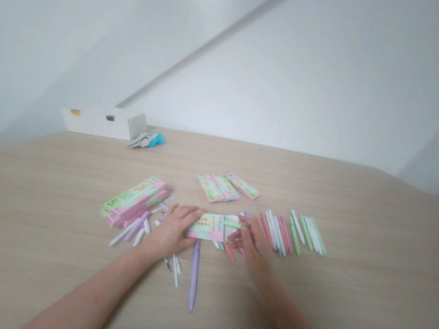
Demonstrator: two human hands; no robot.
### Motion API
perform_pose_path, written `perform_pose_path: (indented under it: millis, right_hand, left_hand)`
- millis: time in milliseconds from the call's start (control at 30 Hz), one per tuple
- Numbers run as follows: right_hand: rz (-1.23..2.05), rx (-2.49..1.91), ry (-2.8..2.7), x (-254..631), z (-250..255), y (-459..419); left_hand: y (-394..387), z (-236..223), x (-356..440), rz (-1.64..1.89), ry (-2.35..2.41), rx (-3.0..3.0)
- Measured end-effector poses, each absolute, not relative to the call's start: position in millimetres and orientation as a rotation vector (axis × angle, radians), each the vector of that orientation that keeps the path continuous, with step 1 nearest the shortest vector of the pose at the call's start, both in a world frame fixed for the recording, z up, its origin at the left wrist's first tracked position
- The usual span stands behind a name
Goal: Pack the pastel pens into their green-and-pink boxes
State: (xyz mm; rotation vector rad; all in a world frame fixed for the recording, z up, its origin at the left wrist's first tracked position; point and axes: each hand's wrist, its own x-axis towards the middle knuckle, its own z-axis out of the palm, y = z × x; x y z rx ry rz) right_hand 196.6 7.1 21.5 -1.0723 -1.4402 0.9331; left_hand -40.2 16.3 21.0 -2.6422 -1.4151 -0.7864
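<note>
My left hand [176, 228] is closed on the left end of a small pink and green pen box [206, 226], which lies flat with its right end open. At that opening, my right hand [255, 247] pinches a light green pen [232, 224] that is partly inside the box. A purple pen [194, 277] points toward me just below the box. Red pens [229, 251] and a few pale ones lie under and beside the box, partly hidden by my right hand. White pens [175, 270] lie by my left wrist.
A stack of similar boxes [137, 198] stands at left, with purple and white pens [135, 229] around it. Three boxes [216, 188] lie farther back. At right is a row of red, white and green pens [296, 232]. A white carton [97, 122] and a grey-blue crumpled item [148, 140] stand at back left.
</note>
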Motion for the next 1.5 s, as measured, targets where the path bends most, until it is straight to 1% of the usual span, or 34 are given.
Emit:
perform_pose_path:
  millis: [300,467,667,933,1133,1333,1433,1500]
  right_hand:
    - [0.984,-1.032,-1.326,201,22,11]
    - [0.914,-1.061,-1.373,200,22,10]
    - [0.919,-1.034,-1.444,200,22,8]
    - [0.703,-1.053,-1.607,206,18,8]
    - [0.655,-1.045,-1.726,207,15,9]
    - [0.404,-0.968,-1.891,206,23,7]
    - [0.389,-0.961,-1.92,206,27,5]
    - [0.435,-0.994,-1.895,206,27,4]
  left_hand:
    - [17,21,-41,-0.776,-1.419,-2.641]
    - [17,20,-42,-0.782,-1.427,-2.633]
    - [18,20,-43,-0.769,-1.44,-2.634]
    - [17,19,-43,-0.767,-1.437,-2.66]
    - [15,22,-41,-0.783,-1.392,-2.676]
    - [13,24,-39,-0.766,-1.377,-2.683]
    - [14,23,-40,-0.758,-1.383,-2.682]
    - [14,23,-40,-0.756,-1.386,-2.679]
